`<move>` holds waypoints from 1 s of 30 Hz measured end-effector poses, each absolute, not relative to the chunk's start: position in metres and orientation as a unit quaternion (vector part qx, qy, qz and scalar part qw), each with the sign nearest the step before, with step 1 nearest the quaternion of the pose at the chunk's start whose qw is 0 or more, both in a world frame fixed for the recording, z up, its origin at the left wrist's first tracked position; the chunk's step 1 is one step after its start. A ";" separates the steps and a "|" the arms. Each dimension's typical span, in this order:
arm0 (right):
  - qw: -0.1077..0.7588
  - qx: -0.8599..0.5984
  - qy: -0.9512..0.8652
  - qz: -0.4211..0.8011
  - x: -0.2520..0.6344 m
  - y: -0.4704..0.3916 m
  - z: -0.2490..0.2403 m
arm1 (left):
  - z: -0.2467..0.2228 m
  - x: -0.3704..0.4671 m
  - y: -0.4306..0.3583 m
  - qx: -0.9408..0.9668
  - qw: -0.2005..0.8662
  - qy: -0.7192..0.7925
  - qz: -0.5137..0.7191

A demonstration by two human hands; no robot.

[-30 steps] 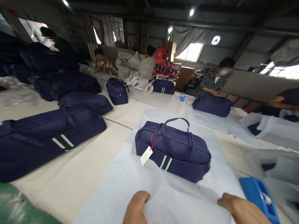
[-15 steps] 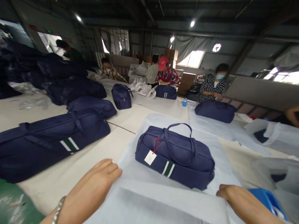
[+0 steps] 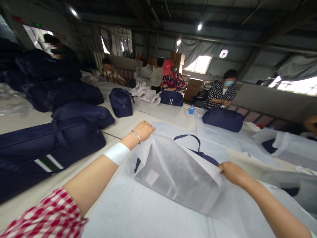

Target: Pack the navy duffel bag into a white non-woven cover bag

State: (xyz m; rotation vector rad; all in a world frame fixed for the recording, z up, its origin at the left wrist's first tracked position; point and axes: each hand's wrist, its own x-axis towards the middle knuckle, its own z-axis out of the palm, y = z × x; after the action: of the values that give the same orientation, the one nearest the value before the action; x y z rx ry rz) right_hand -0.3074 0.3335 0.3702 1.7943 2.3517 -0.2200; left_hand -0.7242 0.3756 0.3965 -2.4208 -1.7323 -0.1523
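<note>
Dark roof beams and a lit wall clock (image 3: 223, 53) sit at the back of the workshop, beyond a broad cream counter (image 3: 142, 116) spread with pale sheeting. From my remote seat I have the navy bag (image 3: 207, 157) just ahead on the counter, lying on a pale blue-white layer (image 3: 128, 213), with most of its front covered by a translucent sheet (image 3: 178, 165). A white tag (image 3: 152, 177) shows faintly through it, and the bag's handle (image 3: 188, 135) stands up behind the upper edge. My left hand (image 3: 144, 130) is at the upper left corner of that sheet, its fingers closed narrowly on the material. My right hand (image 3: 231, 172) is at the sheet's right edge, beside the bag's upper right part, its fingers pinched together on the sheet. I read a twisted bracelet (image 3: 137, 136) at the left wrist, a white band (image 3: 117, 153) on the forearm and a red checked sleeve (image 3: 54, 215) below. To my left lies a long striped bag (image 3: 79, 138), with a dark heap of bags (image 3: 61, 89) behind it. Across the counter, a person in a red cap (image 3: 176, 78) bends over another bag (image 3: 171, 98), and a masked person in a dotted top (image 3: 215, 96) stands behind one more.
</note>
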 end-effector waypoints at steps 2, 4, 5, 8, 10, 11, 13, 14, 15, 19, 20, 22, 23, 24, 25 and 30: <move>0.111 0.600 0.788 -0.076 -0.307 0.344 0.366 | 0.392 -0.727 0.394 -0.803 0.022 -0.594 -0.036; 0.125 0.605 0.783 -0.074 -0.304 0.352 0.361 | 0.394 -0.732 0.400 -0.786 -0.057 -0.614 -0.035; 0.131 0.607 0.780 -0.077 -0.303 0.355 0.358 | 0.396 -0.735 0.396 -0.778 -0.089 -0.620 -0.056; 0.143 0.610 0.774 -0.093 -0.296 0.363 0.350 | 0.400 -0.739 0.356 -0.734 -0.094 -0.635 -0.220; 0.139 0.605 0.776 -0.108 -0.293 0.365 0.346 | 0.391 -0.737 0.316 -0.683 -0.027 -0.649 -0.334; 0.134 0.602 0.779 -0.113 -0.292 0.365 0.345 | 0.381 -0.736 0.296 -0.656 -0.018 -0.660 -0.367; 0.124 0.601 0.781 -0.115 -0.291 0.362 0.345 | 0.355 -0.737 0.264 -0.594 -0.044 -0.692 -0.407; 0.120 0.603 0.780 -0.112 -0.292 0.359 0.346 | 0.341 -0.738 0.252 -0.558 -0.085 -0.704 -0.431; 0.114 0.608 0.779 -0.108 -0.293 0.355 0.348 | 0.329 -0.740 0.243 -0.518 -0.127 -0.710 -0.461; 0.078 0.586 0.803 -0.071 -0.297 0.331 0.351 | 0.339 -0.737 0.227 -0.381 0.007 -0.690 -0.615; 0.061 0.562 0.823 -0.047 -0.297 0.322 0.350 | 0.356 -0.729 0.227 -0.382 0.100 -0.664 -0.635; 0.017 0.495 0.869 0.017 -0.296 0.306 0.342 | 0.397 -0.707 0.238 -0.467 0.208 -0.581 -0.634; -0.008 0.460 0.886 0.051 -0.295 0.297 0.336 | 0.417 -0.692 0.248 -0.552 0.199 -0.542 -0.601; -0.033 0.430 0.898 0.083 -0.294 0.289 0.330 | 0.433 -0.676 0.262 -0.634 0.175 -0.500 -0.564; -0.057 0.407 0.905 0.109 -0.292 0.281 0.323 | 0.443 -0.661 0.278 -0.711 0.136 -0.465 -0.510; -0.167 0.352 0.906 0.166 -0.285 0.250 0.293 | 0.406 -0.612 0.334 -0.869 -0.010 -0.480 -0.117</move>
State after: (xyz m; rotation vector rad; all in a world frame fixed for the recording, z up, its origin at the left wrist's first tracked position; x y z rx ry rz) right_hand -0.2854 0.2497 0.2932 1.2398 3.1948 0.5864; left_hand -0.6119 0.3342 0.4064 -2.7483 -1.5171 -0.3706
